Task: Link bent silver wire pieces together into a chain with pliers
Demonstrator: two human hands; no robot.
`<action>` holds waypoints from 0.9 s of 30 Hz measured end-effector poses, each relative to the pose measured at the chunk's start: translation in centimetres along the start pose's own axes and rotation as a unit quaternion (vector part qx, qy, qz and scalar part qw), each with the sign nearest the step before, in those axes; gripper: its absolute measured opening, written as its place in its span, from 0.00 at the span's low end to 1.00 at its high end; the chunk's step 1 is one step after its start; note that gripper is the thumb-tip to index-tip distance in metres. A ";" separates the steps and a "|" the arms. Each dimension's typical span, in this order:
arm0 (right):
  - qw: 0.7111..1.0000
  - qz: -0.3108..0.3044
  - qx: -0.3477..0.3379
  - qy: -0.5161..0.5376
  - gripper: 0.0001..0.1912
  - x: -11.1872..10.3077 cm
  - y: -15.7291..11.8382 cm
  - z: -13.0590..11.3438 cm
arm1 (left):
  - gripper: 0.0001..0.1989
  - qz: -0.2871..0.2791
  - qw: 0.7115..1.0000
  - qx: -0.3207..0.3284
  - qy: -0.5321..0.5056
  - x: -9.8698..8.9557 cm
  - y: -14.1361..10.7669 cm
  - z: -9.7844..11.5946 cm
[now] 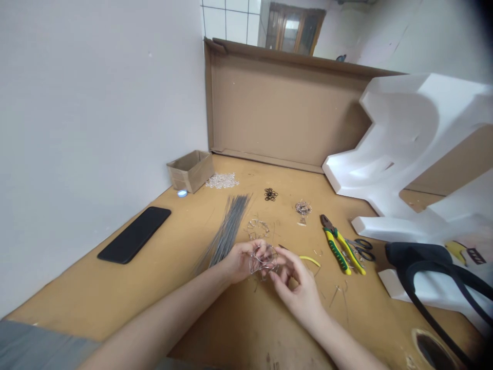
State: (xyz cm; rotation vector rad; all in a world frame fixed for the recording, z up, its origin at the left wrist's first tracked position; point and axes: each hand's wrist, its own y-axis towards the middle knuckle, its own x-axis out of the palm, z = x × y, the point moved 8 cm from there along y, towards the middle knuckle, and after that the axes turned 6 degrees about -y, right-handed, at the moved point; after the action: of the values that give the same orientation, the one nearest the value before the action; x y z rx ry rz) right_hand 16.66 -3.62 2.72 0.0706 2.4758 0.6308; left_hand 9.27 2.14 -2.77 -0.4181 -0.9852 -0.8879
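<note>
Between my hands is a small openwork shape of bent wire [264, 261], blurred in its finer parts. My left hand [244, 261] grips it from the left, fingers curled around its edge. On the other side, my right hand [296, 280] pinches it with thumb and fingertips. Just behind my left hand lies a bundle of straight grey wires [231, 223]. Several bent wire pieces [259, 226] rest beyond the held shape. A tool with a yellow handle [310, 259] is partly hidden behind my right hand.
Pliers [339, 241] and scissors [364, 249] lie to the right, near white foam [385, 205]. A black phone [134, 235] lies left. Farther back are a small cardboard box [191, 172], clear beads [222, 180], black rings [270, 194] and a wire pile [303, 207].
</note>
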 end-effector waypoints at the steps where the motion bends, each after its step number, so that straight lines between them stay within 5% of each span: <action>1: 1.000 0.009 -0.019 -0.018 0.21 -0.2 0.0 -0.2 | 0.02 -0.001 1.000 0.000 0.000 0.0 0.0 0.0; 9: 0.968 0.026 -0.170 -0.184 0.16 -1.0 0.0 -2.4 | 0.01 0.017 1.000 0.005 0.009 -0.2 0.3 -0.2; 16: 0.958 0.030 -0.154 -0.238 0.10 -1.0 0.4 -1.3 | 0.04 0.040 0.998 0.020 0.040 -0.6 0.3 -0.1; 27: 0.968 0.063 -0.102 -0.219 0.09 -2.2 0.9 0.3 | 0.15 -0.034 0.997 0.014 0.065 1.1 0.1 0.6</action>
State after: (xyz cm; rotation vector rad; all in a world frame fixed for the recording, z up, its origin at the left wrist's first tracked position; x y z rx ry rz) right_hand 18.64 -3.11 4.05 0.2602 1.9818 0.8213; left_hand 9.36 2.11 -1.47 -0.2992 -0.8953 -0.9500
